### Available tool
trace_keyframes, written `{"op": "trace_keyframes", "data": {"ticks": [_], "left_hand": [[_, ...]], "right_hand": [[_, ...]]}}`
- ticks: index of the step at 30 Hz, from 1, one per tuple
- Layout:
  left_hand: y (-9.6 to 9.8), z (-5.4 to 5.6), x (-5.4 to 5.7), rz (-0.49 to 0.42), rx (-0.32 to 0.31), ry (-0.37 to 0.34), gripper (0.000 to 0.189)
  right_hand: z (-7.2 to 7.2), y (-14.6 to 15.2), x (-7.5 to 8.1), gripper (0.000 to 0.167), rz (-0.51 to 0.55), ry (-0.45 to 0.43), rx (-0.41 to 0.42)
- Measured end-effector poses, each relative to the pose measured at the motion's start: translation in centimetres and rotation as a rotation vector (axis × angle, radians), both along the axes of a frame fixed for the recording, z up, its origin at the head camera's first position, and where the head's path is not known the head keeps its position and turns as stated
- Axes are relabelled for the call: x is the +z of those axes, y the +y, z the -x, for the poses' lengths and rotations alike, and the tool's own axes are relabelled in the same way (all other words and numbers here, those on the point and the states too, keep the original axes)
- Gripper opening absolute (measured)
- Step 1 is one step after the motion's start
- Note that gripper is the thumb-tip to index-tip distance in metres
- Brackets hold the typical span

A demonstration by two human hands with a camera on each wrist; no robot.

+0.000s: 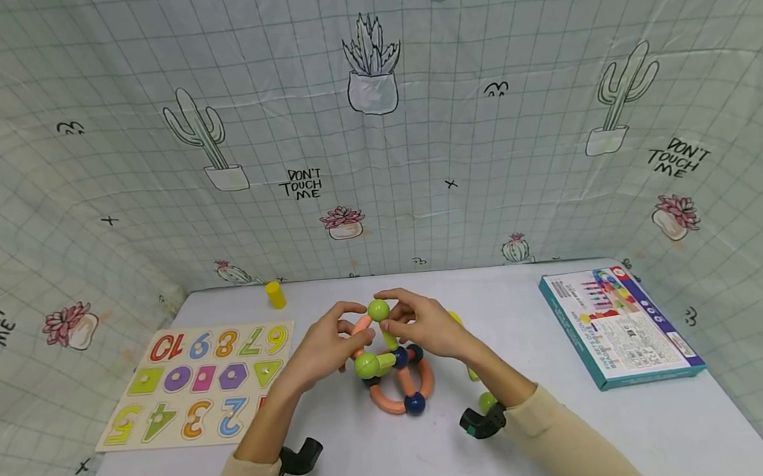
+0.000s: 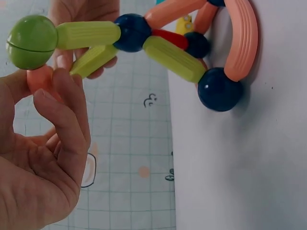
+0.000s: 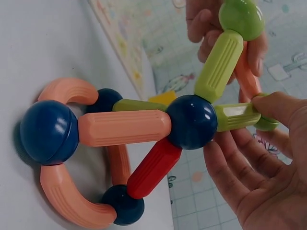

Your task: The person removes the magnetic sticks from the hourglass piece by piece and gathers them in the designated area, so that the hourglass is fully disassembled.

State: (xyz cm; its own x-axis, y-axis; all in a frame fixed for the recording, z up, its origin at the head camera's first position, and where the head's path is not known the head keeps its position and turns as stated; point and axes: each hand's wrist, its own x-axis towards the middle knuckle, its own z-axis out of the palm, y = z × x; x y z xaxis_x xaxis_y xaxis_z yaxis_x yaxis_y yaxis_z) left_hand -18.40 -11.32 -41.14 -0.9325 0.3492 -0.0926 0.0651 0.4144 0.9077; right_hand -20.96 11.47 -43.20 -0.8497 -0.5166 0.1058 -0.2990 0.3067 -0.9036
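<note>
Ball-and-rod framework [image 1: 400, 357] in a person's two hands, standing on a white table [image 1: 400, 468]. Its lower part is a ring of curved coral rods [image 3: 74, 203] and navy balls, in contact with the tabletop. A straight coral rod [image 3: 124, 128], a red rod [image 3: 154, 168] and a yellow-green rod slope from the ring to one raised navy ball [image 3: 193, 121]. From that ball two further yellow-green rods extend, each ending in a green ball.

The left hand [image 1: 326, 345], left of the framework, pinches the coral connecting rod [image 2: 42, 80] between thumb and fingers, directly beside the near green ball [image 2: 31, 42]. The right hand [image 1: 432, 327], at the framework's right, grips the far green ball [image 1: 378, 310] where it meets its rod, the thumb on one side and the fingers on the other.

Left of the framework lies a number-and-shape board [image 1: 165, 399]; beyond its far left side stands a yellow cylinder [image 1: 275, 295]. Well to its right lies a printed box [image 1: 630, 323]. Nearer, just right of the framework, are a loose green ball [image 1: 488, 401] and a partly hidden yellow-green piece [image 1: 473, 373]. Behind the framework hangs a gridded cloth [image 1: 441, 136] with cactus drawings.
</note>
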Motion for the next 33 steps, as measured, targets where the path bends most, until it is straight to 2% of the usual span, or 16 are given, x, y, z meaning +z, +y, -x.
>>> {"op": "trace_keyframes", "data": {"ticks": [6, 13, 21, 33], "left_hand": [[-0.24, -0.07, 0.07, -0.013, -0.021, 0.013, 0.040], [0.20, 0.04, -0.04, 0.014, 0.021, 0.034, 0.032], [0.50, 0.07, 0.11, 0.042, 0.035, 0.071, 0.031], [0.50, 0.14, 0.22, 0.048, 0.040, 0.076, 0.030]], "right_hand": [[-0.03, 0.15, -0.04, 0.047, -0.010, 0.009, -0.005], [-0.01, 0.37, -0.02, 0.042, -0.028, 0.032, -0.011], [0.09, 0.56, 0.45, 0.039, -0.008, 0.050, -0.082], [0.01, 0.23, -0.25, 0.041, 0.104, 0.082, -0.113]]}}
